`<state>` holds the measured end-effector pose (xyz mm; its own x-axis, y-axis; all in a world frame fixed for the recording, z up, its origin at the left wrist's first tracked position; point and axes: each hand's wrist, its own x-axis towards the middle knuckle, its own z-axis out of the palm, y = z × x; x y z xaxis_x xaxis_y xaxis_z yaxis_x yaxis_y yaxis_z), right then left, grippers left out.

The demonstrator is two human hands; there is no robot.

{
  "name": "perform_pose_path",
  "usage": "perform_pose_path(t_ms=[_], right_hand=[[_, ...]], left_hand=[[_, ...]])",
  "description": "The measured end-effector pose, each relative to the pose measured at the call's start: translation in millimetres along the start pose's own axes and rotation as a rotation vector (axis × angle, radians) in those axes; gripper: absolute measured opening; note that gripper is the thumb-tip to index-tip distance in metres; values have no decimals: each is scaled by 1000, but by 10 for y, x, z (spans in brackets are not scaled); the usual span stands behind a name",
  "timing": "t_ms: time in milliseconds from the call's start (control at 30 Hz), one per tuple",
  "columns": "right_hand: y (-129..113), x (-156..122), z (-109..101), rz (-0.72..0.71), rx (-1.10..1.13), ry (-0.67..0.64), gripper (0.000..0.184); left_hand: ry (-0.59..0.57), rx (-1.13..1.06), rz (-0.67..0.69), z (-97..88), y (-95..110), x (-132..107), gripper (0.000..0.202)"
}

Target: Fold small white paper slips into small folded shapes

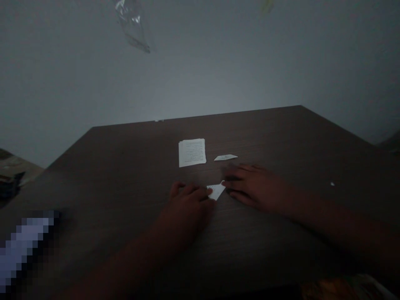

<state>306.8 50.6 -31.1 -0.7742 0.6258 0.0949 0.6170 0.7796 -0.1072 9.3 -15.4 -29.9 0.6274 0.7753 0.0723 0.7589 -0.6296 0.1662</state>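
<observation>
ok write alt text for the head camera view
A left hand and a right hand reach across a dark wood table, fingers at a small white paper piece between them. Just beyond lie a small stack of printed paper and a white paper scrap, with a grey wall behind.

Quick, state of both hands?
Left hand: fingers on a small white paper scrap, grip unclear.
Right hand: fingers touching its corner, grip unclear.

Left hand (187, 204) and right hand (253, 187) palm-down
</observation>
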Motion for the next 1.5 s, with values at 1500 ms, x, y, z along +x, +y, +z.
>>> perform_pose_path(t_ms=[1500], right_hand=[[-171,211,289,227,274,246,11]], left_hand=[[-19,-44,-45,0,12,125,39]])
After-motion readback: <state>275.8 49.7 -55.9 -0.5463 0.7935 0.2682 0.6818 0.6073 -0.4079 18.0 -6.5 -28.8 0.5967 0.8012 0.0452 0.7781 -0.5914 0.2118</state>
